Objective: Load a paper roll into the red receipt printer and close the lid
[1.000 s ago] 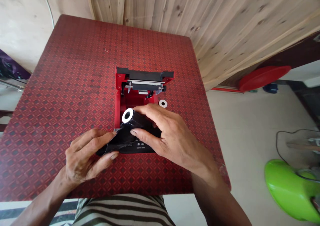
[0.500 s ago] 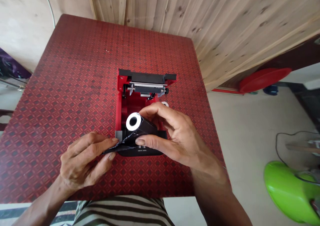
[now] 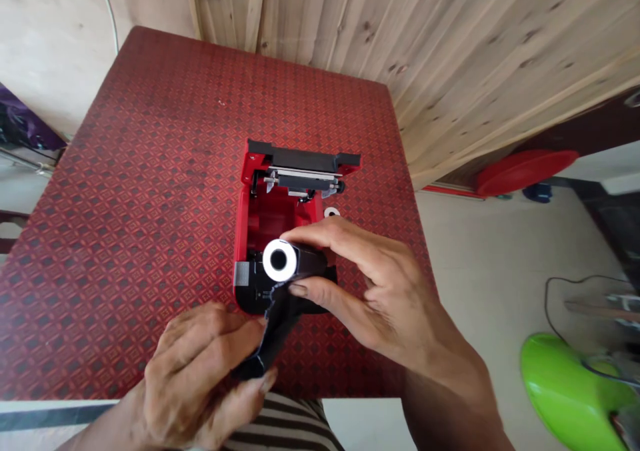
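My right hand (image 3: 375, 284) grips a paper roll (image 3: 268, 262) between thumb and fingers; its white ring-shaped end with a dark core faces me, and its outside is black. A loose black flap (image 3: 283, 318) with a ragged edge hangs from the roll toward me. My left hand (image 3: 205, 371) pinches the lower end of that flap. Beneath and beyond the roll sits a red and black receipt printer (image 3: 242, 228). Its lid (image 3: 305, 159) is raised, showing the roller and the red inside. The roll hides part of the printer's front.
The printer stands on a table (image 3: 175, 171) with a red patterned cover. Another white-ended roll (image 3: 331, 212) shows just right of the printer, partly hidden by my right hand. Wood planks (image 3: 325, 24) border the far side. A green chair (image 3: 565, 384) stands at the right.
My left hand has pulled the black flap down toward me, away from the printer's front. The roll has moved slightly toward me and right, with its end turned more to the camera.
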Demonstrator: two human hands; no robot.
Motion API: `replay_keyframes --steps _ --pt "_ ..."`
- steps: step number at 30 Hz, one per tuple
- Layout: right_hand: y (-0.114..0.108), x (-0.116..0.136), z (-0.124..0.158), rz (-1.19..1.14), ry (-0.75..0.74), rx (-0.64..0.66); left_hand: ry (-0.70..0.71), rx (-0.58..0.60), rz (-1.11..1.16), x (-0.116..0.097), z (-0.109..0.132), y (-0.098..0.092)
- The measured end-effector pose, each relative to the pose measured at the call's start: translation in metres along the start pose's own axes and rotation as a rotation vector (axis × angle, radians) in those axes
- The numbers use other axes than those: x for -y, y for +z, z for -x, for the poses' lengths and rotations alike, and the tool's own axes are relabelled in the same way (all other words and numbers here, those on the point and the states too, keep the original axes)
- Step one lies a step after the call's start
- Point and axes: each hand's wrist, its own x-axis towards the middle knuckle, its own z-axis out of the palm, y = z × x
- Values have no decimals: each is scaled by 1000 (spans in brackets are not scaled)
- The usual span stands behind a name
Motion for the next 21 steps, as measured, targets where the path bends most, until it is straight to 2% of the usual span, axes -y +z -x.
replay_keyframes --steps 5,10,15,21 --pt "-16 18 14 213 55 -43 -82 29 102 -15 -8 -2" --pt "-24 20 17 439 83 -25 -91 55 225 -19 -5 15" --pt "-10 4 5 542 -26 107 -103 122 251 -14 8 22" --pt "9 1 -13 642 -7 114 -129 75 285 -3 9 12"
